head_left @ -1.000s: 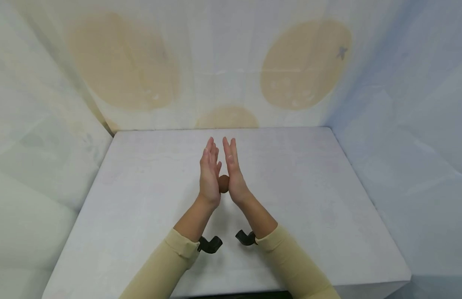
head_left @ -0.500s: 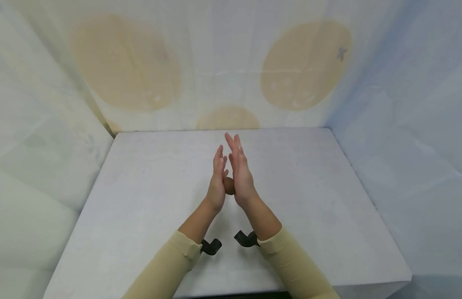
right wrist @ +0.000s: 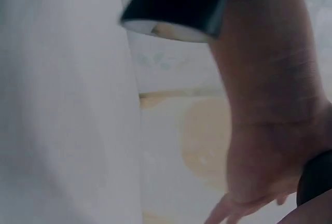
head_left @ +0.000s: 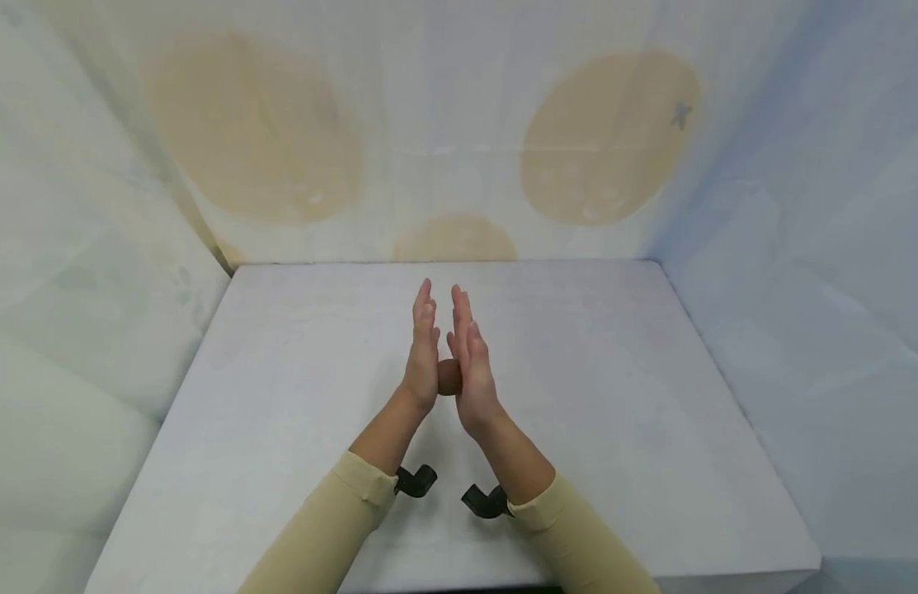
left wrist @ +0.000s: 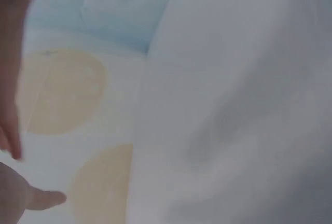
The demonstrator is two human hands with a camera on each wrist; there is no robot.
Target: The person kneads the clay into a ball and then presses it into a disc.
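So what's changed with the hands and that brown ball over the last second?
The left hand slid forward and the right hand drew back, rolling the brown ball between the palms. Nothing was let go: the ball stays pressed between straight-fingered hands above the white table.
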